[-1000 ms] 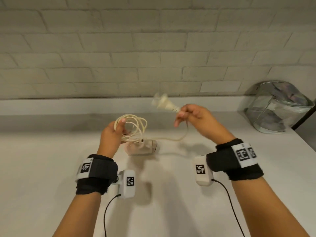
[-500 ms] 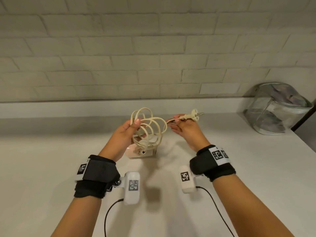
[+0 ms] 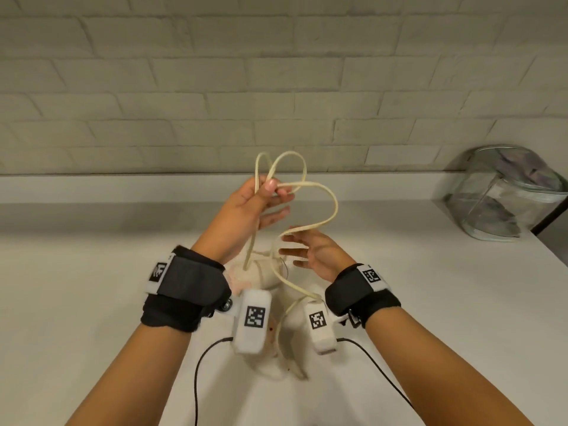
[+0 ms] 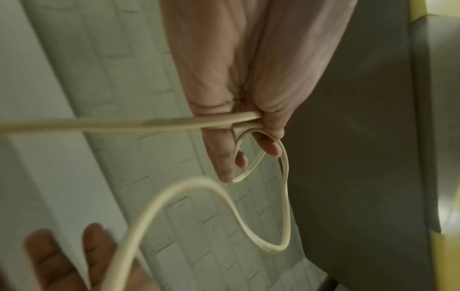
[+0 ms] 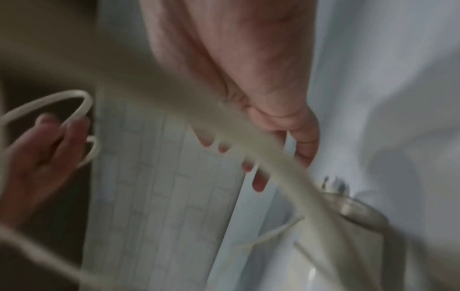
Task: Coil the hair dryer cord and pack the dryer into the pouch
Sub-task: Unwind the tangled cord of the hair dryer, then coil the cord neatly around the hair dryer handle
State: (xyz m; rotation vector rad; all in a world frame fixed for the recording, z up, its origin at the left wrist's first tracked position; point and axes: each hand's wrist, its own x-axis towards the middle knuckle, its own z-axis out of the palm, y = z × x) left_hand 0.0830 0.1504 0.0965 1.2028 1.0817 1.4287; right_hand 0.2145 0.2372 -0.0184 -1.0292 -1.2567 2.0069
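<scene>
My left hand (image 3: pixel 273 192) is raised above the white table (image 3: pixel 92 302) and pinches loose loops of the cream cord (image 3: pixel 335 207) between thumb and fingers. The left wrist view shows that pinch on the cord (image 4: pixel 231 120), with a long loop hanging below. My right hand (image 3: pixel 292 250) sits lower, fingers straight and spread, and a bend of the cord lies across its fingertips. Under both hands lies the cream hair dryer (image 3: pixel 267 278), partly hidden by the wrist cameras. I cannot see the plug. The right wrist view is blurred, with the cord (image 5: pixel 248 141) streaking across it.
A clear zip pouch (image 3: pixel 504 195) stands at the table's far right corner, near the right edge. A pale brick wall (image 3: pixel 276 72) with a low ledge closes off the back. Black cables trail from both wrist cameras toward me.
My right hand has let go of the plug and dropped lower with fingers spread. My left hand rose, and the tight coil has loosened into wider loops.
</scene>
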